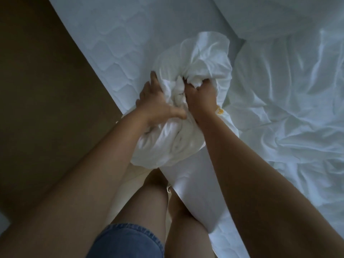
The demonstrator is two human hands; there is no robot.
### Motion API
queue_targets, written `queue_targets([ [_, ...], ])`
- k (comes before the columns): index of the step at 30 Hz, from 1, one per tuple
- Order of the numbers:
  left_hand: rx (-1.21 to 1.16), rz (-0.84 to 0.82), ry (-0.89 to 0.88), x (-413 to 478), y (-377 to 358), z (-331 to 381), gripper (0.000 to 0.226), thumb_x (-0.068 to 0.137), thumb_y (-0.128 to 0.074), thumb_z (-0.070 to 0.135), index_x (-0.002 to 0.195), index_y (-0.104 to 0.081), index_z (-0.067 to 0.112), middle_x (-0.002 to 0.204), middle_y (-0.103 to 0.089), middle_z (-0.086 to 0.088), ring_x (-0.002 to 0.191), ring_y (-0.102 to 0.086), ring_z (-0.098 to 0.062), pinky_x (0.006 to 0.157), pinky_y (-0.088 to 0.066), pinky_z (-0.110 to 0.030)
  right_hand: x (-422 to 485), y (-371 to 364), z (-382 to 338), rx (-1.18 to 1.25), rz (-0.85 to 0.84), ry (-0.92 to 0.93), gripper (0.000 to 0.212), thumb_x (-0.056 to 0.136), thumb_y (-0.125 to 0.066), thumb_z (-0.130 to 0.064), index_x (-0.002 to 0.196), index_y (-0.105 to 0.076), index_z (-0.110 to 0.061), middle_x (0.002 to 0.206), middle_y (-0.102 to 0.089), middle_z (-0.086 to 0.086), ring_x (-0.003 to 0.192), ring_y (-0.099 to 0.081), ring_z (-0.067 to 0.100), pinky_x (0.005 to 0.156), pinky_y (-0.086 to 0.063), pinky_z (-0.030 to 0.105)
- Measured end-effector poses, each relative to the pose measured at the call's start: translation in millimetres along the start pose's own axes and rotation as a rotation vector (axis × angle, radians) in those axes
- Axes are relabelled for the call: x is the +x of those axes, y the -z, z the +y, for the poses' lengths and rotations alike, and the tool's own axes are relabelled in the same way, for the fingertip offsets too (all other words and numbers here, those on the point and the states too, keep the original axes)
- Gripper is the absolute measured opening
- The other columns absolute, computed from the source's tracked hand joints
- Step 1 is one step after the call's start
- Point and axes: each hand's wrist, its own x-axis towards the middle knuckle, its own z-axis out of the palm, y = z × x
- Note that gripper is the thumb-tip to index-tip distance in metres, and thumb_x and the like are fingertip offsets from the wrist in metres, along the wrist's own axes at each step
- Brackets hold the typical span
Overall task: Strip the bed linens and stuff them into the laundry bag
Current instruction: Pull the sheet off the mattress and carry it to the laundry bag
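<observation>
White linen fills most of the head view.

Centre frame: a bundle of linen point(186, 112), wadded tight, sits at the near edge of the bed. The left hand point(158, 107) clasps its left side, thumb across the cloth, fingers spread down the flank. The right hand point(202, 95) is fisted into the folds at the top, gripping a wad of the same bundle. A small yellow tag point(219, 111) shows just beside the right wrist. Whether the bundle's outer skin is the laundry bag or only another sheet cannot be told.

Upper left to centre: the quilted mattress point(111, 43) lies bare, so that part looks stripped.

Right half: a crumpled sheet point(288, 112) lies loose on the bed, with a pillow point(270, 13) at upper right.

Far left: brown floor point(37, 90).

Judgement: partway through. Some linen is gathered, and the loose sheet is left to pack.
</observation>
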Motion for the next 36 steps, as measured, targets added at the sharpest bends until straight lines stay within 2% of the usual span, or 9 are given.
queue_targets([
  [5, 0.173, 0.236, 0.135, 3.0, -31.5, 13.2, 0.145, 0.052, -0.079, 0.066, 0.151, 0.015, 0.017, 0.154, -0.014, -0.009, 0.143, -0.018, -0.026, 0.115, -0.020, -0.048, -2.0, 29.4, 9.9, 0.264, -0.274, -0.020, 0.028, 0.079, -0.072, -0.037, 0.097, -0.064, -0.017, 0.100, -0.067, -0.002, 0.097, -0.064, 0.013, 0.088, -0.052, 0.029],
  [11, 0.133, 0.330, 0.093, 12.4, -39.5, 6.4, 0.113, 0.074, -0.069, 0.053, 0.153, 0.003, 0.017, 0.148, -0.026, -0.011, 0.134, -0.029, -0.030, 0.108, -0.027, -0.044, -62.3, 54.4, 81.3, -0.012, 0.105, -0.109, 0.085, 0.071, -0.073, -0.050, 0.140, -0.039, -0.014, 0.136, -0.046, 0.006, 0.129, -0.040, 0.020, 0.112, -0.027, 0.035],
  [17, 0.134, 0.331, 0.069, 13.9, -38.4, 3.1, 0.113, 0.074, -0.068, 0.055, 0.152, 0.005, 0.019, 0.147, -0.026, -0.010, 0.134, -0.030, -0.030, 0.107, -0.027, -0.044, -63.5, 49.4, 59.6, 0.279, 0.077, -0.127, 0.023, 0.083, -0.057, -0.018, 0.102, -0.064, -0.009, 0.086, -0.065, -0.002, 0.080, -0.061, 0.014, 0.079, -0.052, 0.038],
  [21, 0.061, 0.293, 0.005, 11.9, -27.2, -3.5, 0.118, 0.068, -0.069, 0.062, 0.152, 0.001, 0.020, 0.148, -0.028, -0.011, 0.135, -0.031, -0.031, 0.108, -0.029, -0.046, -55.0, 36.9, 15.6, 0.490, -0.195, -0.085, 0.041, 0.091, -0.048, -0.014, 0.132, -0.052, -0.013, 0.129, -0.057, 0.000, 0.118, -0.053, 0.009, 0.100, -0.043, 0.028],
  [25, 0.023, 0.076, -0.098, -5.2, -6.4, -9.1, 0.152, 0.048, -0.083, 0.064, 0.150, 0.019, 0.017, 0.158, -0.005, -0.014, 0.146, -0.009, -0.030, 0.116, -0.019, -0.053, -44.7, 29.0, 13.4, 0.660, -0.320, -0.174, 0.018, 0.092, -0.049, -0.018, 0.105, -0.061, -0.012, 0.099, -0.067, 0.000, 0.093, -0.065, 0.007, 0.086, -0.052, 0.026],
  [29, 0.112, -0.042, -0.044, -15.3, -9.4, -3.0, 0.163, 0.039, -0.086, 0.061, 0.142, 0.036, 0.025, 0.157, 0.023, -0.011, 0.146, 0.017, -0.024, 0.117, -0.002, -0.053, -22.4, 33.0, 9.5, 0.945, -0.656, -0.340, 0.057, 0.097, -0.033, -0.050, 0.128, -0.051, -0.006, 0.119, -0.065, 0.014, 0.111, -0.062, 0.026, 0.096, -0.049, 0.038],
  [31, 0.123, 0.029, 0.012, -7.9, -15.5, 0.0, 0.160, 0.040, -0.082, 0.067, 0.143, 0.034, 0.027, 0.158, 0.017, -0.011, 0.147, 0.010, -0.026, 0.117, -0.006, -0.055, -14.6, 39.2, 2.4, 0.951, -0.773, -0.359, 0.070, 0.093, -0.032, -0.060, 0.134, -0.045, -0.005, 0.116, -0.064, 0.009, 0.097, -0.067, 0.019, 0.082, -0.053, 0.028],
  [33, 0.118, 0.133, 0.019, -0.1, -21.8, -0.8, 0.147, 0.051, -0.075, 0.073, 0.147, 0.026, 0.027, 0.158, 0.002, -0.014, 0.147, -0.005, -0.029, 0.115, -0.014, -0.056, -10.5, 38.4, 0.0, 0.902, -0.776, -0.412, 0.061, 0.091, -0.040, -0.057, 0.126, -0.051, -0.009, 0.083, -0.057, 0.001, 0.058, -0.050, 0.008, 0.053, -0.033, 0.016],
  [36, 0.121, 0.255, -0.028, 6.3, -26.2, -6.9, 0.126, 0.065, -0.066, 0.071, 0.151, 0.014, 0.026, 0.152, -0.019, -0.016, 0.139, -0.026, -0.033, 0.110, -0.026, -0.055, -22.2, 28.7, 6.8, 0.634, -0.503, -0.220, 0.034, 0.090, -0.054, -0.037, 0.103, -0.057, -0.006, 0.062, -0.051, 0.009, 0.052, -0.044, 0.020, 0.046, -0.029, 0.023],
])
